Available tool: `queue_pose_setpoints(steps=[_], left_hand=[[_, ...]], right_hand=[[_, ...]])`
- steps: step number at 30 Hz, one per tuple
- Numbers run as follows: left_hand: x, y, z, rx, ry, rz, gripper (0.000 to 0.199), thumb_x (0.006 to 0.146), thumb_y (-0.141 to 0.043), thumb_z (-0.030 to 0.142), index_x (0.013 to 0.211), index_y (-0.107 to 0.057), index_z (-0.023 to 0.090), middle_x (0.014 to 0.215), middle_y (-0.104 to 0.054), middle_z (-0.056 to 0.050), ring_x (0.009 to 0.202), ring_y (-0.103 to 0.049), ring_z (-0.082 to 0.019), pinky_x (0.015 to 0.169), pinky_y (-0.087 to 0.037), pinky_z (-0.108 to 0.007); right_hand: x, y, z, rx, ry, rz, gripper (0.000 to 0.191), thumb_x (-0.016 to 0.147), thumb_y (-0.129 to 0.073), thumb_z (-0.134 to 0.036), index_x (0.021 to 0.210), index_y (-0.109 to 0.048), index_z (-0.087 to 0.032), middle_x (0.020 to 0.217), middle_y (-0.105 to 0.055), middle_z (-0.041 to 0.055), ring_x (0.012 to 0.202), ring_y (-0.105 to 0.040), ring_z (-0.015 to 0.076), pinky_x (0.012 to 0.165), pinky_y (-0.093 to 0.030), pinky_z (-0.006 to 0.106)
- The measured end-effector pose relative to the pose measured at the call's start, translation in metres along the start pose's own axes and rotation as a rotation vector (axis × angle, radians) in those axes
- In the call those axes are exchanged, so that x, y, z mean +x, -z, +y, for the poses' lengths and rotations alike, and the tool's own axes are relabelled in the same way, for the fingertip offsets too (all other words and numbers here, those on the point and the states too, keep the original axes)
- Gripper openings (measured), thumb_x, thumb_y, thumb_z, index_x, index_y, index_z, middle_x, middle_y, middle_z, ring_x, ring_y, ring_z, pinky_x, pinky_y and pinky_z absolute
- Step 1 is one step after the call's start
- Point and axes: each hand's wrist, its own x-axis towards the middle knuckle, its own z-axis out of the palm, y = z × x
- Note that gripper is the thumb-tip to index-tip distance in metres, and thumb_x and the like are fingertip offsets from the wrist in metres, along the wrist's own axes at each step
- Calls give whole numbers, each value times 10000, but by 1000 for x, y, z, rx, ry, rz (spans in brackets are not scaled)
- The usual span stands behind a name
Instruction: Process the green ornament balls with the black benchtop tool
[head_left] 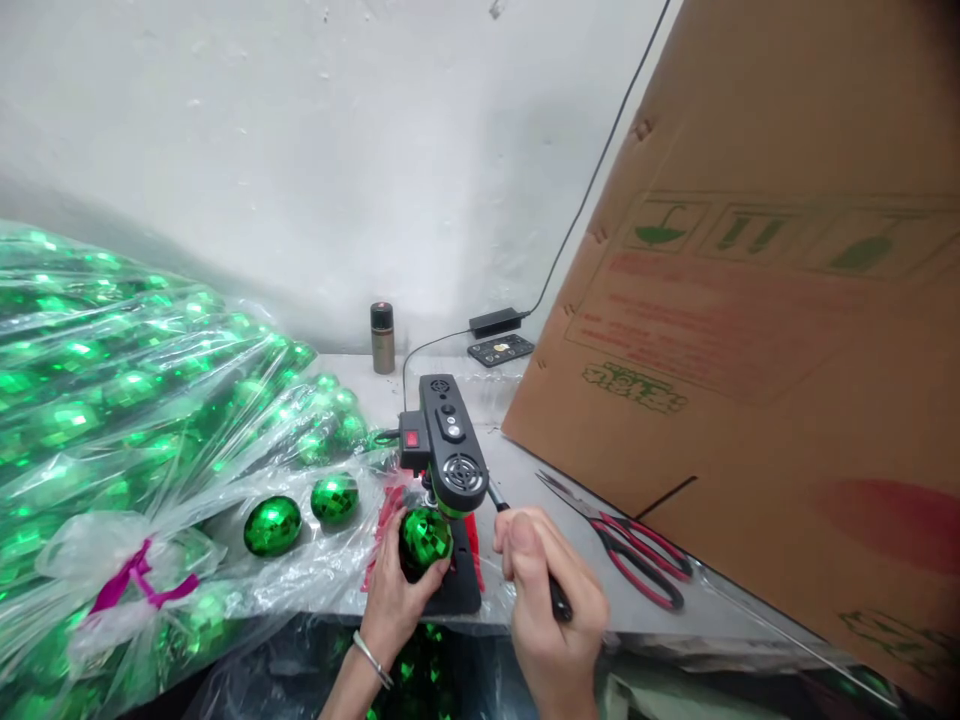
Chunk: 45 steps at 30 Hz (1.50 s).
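Observation:
My left hand [401, 585], wearing a bracelet at the wrist, is closed around a shiny green faceted ball [427, 537]. It holds the ball beneath the head of a small black bench machine [453, 445] that looks like a mini drill press. Whether the tool tip touches the ball is hidden by the head. The fingers of my right hand [555, 590] wrap round the machine's black lever handle [559, 600], to the right of the head. Two more green balls [272, 526] lie on clear plastic to the left of my left hand.
A big clear bag [127, 400] of green balls, tied with pink ribbon [139, 580], fills the left. Scissors [637, 550] lie on the right beside a large cardboard box [735, 330]. At the back stand a small bottle [383, 338], a power adapter [495, 322] and a phone [500, 350].

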Motion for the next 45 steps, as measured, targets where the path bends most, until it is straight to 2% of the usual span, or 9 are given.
queue_pose_setpoints(steps=[7, 13, 21, 25, 33, 39, 43, 45], left_hand=[[-5, -11, 3, 56, -106, -5, 727, 778, -877, 375, 1439, -625, 207, 1489, -689, -199, 1456, -623, -447, 1253, -473, -689], [-1, -17, 8, 36, -8, -87, 752, 696, -892, 396, 1371, -638, 182, 1348, -747, -184, 1287, -721, -430, 1157, -550, -670], [1, -17, 10, 59, -5, -94, 768, 671, -872, 406, 1361, -631, 168, 1356, -752, -204, 1303, -712, -439, 1165, -536, -676], [-1, -19, 6, 70, -9, -82, 778, 662, -870, 394, 1370, -629, 177, 1373, -748, -200, 1314, -704, -442, 1169, -532, -677], [-2, -20, 7, 84, -28, -63, 746, 670, -875, 374, 1356, -647, 187, 1322, -763, -178, 1264, -729, -429, 1125, -572, -650], [-2, -20, 7, 60, -20, -75, 770, 672, -881, 376, 1372, -627, 182, 1345, -750, -191, 1292, -713, -436, 1149, -546, -670], [-3, -22, 5, 58, -25, -75, 777, 669, -892, 341, 1381, -622, 186, 1343, -744, -181, 1283, -714, -429, 1151, -542, -672], [-3, -24, 4, 64, -29, -74, 788, 654, -902, 313, 1382, -624, 193, 1347, -742, -174, 1277, -711, -426, 1146, -547, -668]], right_hand=[[0, 2, -3, -15, 26, -7, 329, 1097, -495, -68, 812, -518, -230, 715, -532, -37, 621, -538, 98, 577, -445, 222], [-8, 3, 3, -2, 33, -3, 315, 1091, -487, -59, 828, -529, -227, 731, -564, -27, 637, -563, 106, 589, -453, 234], [-44, 1, 27, 41, 7, 76, 342, 1092, -479, -69, 790, -518, -224, 725, -554, -21, 638, -566, 118, 593, -423, 267], [-53, -2, 36, 62, 19, 102, 327, 1089, -484, -91, 795, -533, -225, 717, -560, -20, 647, -587, 132, 602, -430, 281], [-58, -5, 39, 58, -12, 133, 300, 1097, -491, -143, 819, -565, -228, 754, -598, -7, 649, -591, 142, 606, -448, 286], [-59, -3, 41, 50, -9, 116, 295, 1098, -504, -153, 820, -568, -227, 763, -607, -8, 655, -595, 141, 621, -459, 285], [-59, -4, 40, 61, 5, 151, 304, 1090, -506, -138, 802, -556, -224, 760, -597, -9, 646, -572, 134, 623, -441, 284], [-54, -8, 38, 50, -12, 169, 320, 1091, -539, -202, 771, -540, -226, 748, -588, -3, 633, -558, 142, 615, -431, 295]])
